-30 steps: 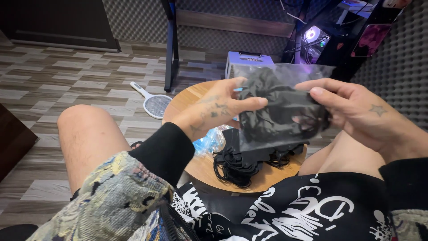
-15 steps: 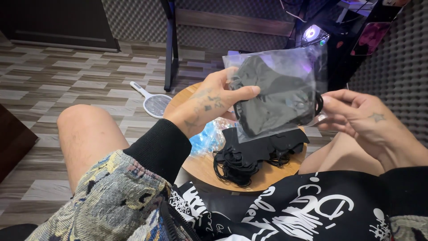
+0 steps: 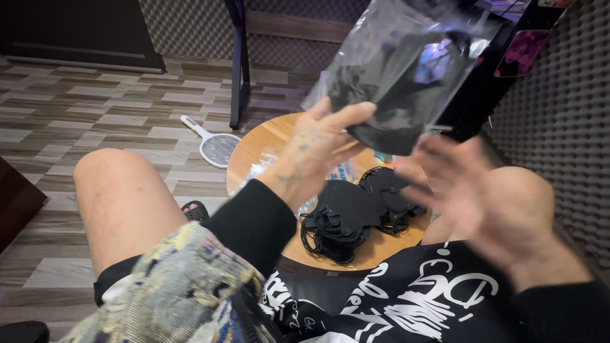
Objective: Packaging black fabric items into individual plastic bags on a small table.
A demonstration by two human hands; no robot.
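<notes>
A clear plastic bag [image 3: 406,76] filled with black face masks is held up above the round wooden worktop [image 3: 267,143] by the left hand [image 3: 318,152]. The bag's lower left edge is pinched between the thumb and the fingers of that grip, and the bag's long axis is tilted upward and to the right, away from the wrist. The right hand [image 3: 483,203] is seen blurred, with its fingers spread and nothing held; it lies below and slightly right of the bag, apart from it. The bag is thus already in the left grip, while the right one is the free hand, nearest to the bag's lower right corner. A loose pile of black masks [image 3: 356,216] with tangled ear loops is seen on the worktop beneath the bag. A racket-shaped swatter [image 3: 213,145] lies on the wood-pattern floor [image 3: 82,108] just beside the worktop.
</notes>
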